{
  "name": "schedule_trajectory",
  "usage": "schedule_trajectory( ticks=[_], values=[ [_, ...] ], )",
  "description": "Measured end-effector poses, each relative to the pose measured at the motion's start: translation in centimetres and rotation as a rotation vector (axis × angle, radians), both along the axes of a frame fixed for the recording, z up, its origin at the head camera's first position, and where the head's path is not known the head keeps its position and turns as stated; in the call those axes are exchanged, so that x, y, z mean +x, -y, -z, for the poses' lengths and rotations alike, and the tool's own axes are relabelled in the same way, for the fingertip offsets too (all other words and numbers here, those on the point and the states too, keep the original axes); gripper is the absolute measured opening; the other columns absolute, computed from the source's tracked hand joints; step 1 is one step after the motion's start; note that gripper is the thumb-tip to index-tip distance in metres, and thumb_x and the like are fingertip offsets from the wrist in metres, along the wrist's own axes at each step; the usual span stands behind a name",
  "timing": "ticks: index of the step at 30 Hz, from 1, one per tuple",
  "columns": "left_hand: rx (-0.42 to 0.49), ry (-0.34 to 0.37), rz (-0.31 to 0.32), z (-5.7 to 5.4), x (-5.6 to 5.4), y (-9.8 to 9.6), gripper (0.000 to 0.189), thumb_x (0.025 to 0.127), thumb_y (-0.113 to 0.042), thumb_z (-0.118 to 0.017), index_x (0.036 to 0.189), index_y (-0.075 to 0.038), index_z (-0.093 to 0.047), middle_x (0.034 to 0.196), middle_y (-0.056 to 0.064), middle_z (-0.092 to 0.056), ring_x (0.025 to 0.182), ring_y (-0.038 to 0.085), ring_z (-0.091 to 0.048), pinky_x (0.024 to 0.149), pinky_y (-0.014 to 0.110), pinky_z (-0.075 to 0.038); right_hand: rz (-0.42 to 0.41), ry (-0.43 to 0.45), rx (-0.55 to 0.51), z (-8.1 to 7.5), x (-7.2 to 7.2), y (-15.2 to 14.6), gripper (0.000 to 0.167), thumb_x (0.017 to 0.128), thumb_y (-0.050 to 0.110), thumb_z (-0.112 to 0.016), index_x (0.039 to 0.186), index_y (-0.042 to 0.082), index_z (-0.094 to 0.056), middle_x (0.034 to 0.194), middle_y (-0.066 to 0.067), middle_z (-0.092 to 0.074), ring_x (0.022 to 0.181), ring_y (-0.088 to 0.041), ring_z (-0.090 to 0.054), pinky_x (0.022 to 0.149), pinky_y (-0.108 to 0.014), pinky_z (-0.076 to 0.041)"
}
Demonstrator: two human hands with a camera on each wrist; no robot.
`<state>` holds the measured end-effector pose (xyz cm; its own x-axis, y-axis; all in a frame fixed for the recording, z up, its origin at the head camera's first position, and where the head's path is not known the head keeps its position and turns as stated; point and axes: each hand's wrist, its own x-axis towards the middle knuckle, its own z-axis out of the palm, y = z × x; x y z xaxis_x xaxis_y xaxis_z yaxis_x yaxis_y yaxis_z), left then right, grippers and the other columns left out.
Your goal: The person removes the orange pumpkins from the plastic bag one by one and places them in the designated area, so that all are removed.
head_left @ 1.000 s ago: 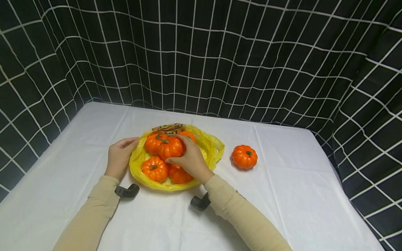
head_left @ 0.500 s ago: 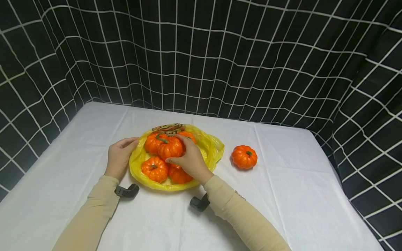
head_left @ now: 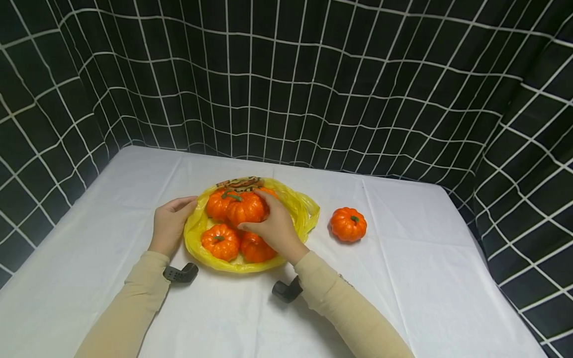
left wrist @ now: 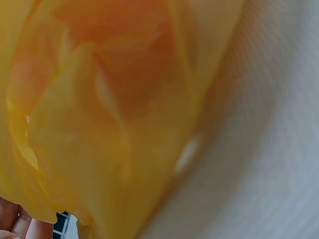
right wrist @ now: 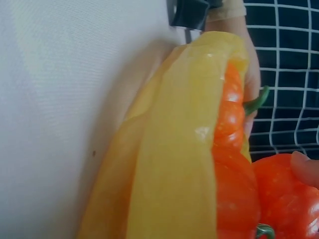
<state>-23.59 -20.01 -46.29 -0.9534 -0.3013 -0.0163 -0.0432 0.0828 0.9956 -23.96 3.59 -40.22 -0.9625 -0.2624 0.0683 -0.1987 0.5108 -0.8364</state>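
Observation:
A yellow plastic bag (head_left: 197,251) lies with its mouth spread wide, and several small orange pumpkins (head_left: 221,242) sit inside it. On top of the others, one pumpkin (head_left: 246,209) with a green stem is gripped by my right hand (head_left: 279,226), thumb on the near side and fingers on the far side. At the bag's left rim, my left hand (head_left: 170,223) holds the plastic; its fingertips are partly hidden. The left wrist view is mostly filled by the bag wall (left wrist: 114,149), with some fingers (left wrist: 20,221) at the lower left corner.
Another orange pumpkin (head_left: 348,224) stands on the white tablecloth (head_left: 429,278) to the right of the bag. The bag's handle (head_left: 313,214) folds out on its right side. A black cloth with a white grid (head_left: 286,84) hangs behind and at both sides of the table.
My right hand has shifted slightly to the right with the top pumpkin in its grip. The left hand and the bag have stayed where they were.

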Motion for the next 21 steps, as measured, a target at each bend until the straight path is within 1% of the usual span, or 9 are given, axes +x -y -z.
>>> schedule_trajectory(
  ticks=[7, 12, 15, 21],
  values=[
    [-0.003, -0.003, 0.004, 0.1, 0.0, 0.0, 0.04, 0.097, -0.03, -0.064, 0.125, -0.002, -0.066, 0.13, 0.014, -0.066, 0.105, -0.001, -0.061, 0.088, 0.009, -0.054, 0.003, 0.029, -0.06, -0.7, 0.2, -0.9, 0.084, 0.078, 0.019, -0.086, 0.149, 0.014, -0.043, 0.153, -0.008, -0.045, 0.139, -0.031, -0.045, 0.117, -0.05, -0.041],
    [-0.001, 0.001, 0.006, 0.0, 0.1, 0.1, 0.039, 0.097, -0.029, -0.064, 0.125, -0.001, -0.066, 0.131, 0.016, -0.065, 0.105, -0.002, -0.061, 0.088, 0.009, -0.054, 0.012, 0.056, -0.11, -1.0, 0.5, -1.5, 0.083, 0.078, 0.017, -0.085, 0.149, 0.015, -0.043, 0.152, -0.005, -0.047, 0.139, -0.027, -0.046, 0.117, -0.047, -0.042],
    [-0.003, 0.004, 0.005, 0.0, 0.0, 0.1, 0.04, 0.097, -0.029, -0.064, 0.125, -0.002, -0.066, 0.13, 0.014, -0.066, 0.105, -0.002, -0.061, 0.088, 0.009, -0.054, 0.012, 0.051, -0.139, -1.1, 0.6, -1.9, 0.082, 0.078, 0.015, -0.085, 0.149, 0.013, -0.043, 0.151, -0.007, -0.048, 0.139, -0.027, -0.046, 0.118, -0.045, -0.04],
    [-0.004, 0.002, 0.002, 0.2, -0.1, 0.0, 0.04, 0.097, -0.031, -0.065, 0.125, -0.002, -0.066, 0.126, 0.01, -0.067, 0.105, -0.001, -0.061, 0.088, 0.009, -0.054, 0.011, 0.02, -0.16, -1.1, 0.8, -2.6, 0.081, 0.077, 0.014, -0.086, 0.147, 0.01, -0.045, 0.148, -0.008, -0.051, 0.137, -0.027, -0.048, 0.12, -0.043, -0.037]
  ],
)
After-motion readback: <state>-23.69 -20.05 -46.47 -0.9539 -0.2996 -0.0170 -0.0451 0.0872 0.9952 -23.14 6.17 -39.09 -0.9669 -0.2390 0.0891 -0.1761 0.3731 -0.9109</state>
